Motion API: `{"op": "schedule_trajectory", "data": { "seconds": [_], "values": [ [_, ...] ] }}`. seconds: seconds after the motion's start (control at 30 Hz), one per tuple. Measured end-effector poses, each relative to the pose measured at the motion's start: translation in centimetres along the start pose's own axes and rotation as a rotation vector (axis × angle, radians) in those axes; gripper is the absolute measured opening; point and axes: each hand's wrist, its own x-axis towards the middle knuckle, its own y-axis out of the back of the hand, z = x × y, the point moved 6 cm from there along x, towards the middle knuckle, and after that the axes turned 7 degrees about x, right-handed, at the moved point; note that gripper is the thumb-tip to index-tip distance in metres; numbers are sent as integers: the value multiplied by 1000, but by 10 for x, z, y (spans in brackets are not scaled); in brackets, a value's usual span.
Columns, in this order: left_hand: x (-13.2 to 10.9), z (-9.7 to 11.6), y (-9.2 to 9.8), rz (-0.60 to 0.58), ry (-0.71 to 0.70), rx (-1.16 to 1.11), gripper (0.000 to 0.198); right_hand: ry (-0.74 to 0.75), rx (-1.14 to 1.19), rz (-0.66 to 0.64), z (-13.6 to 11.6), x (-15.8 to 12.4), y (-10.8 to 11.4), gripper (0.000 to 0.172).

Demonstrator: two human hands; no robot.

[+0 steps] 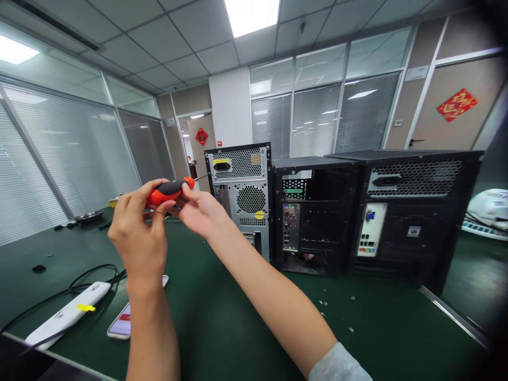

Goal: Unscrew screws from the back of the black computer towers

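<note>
Both hands are closed on one screwdriver with a red and black handle (172, 189), raised over the left part of the desk (222, 323). The left hand (137, 219) grips the rear of the handle between thumb and fingers; the right hand (202, 209) pinches the front end by the red collar. The thin shaft points at the upper left side of the leftmost computer case (235, 211), but whether the tip touches it cannot be told.

That case stands upright, its metal back facing the person. Beside it, toward the desk's right edge, are a middle case (319, 222) with an opening at the top and a right case (391, 227). Small bright bits (352, 297), too tiny to make out, lie in front of them.

Near the desk's near left corner rests a white power strip (69, 316) with a yellow tag (85, 307); a phone (119, 325) lies beside it, partly hidden by the left forearm. A metal bowl (88, 217) sits near the far left edge, and a white helmet (492, 209) at the far right
</note>
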Motion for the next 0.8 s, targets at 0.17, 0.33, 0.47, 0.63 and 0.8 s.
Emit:
{"op": "schedule_trajectory", "data": {
  "seconds": [0.17, 0.33, 0.47, 0.63, 0.8],
  "values": [
    [0, 0, 1, -19, -22, -20, 31, 5, 11, -48, 2, 2, 0, 32],
    [0, 3, 2, -25, -37, -16, 30, 18, 27, -50, 1, 0, 1, 35],
    [0, 1, 2, -13, -17, -19, 31, 32, 35, -46, 1, 0, 4, 33],
    [0, 0, -1, 11, 9, -3, 34, 37, 20, 0, 1, -2, 6, 30],
    [-1, -1, -1, 23, 43, -15, 36, 31, -136, 67, 2, -6, 2, 31]
  ]
}}
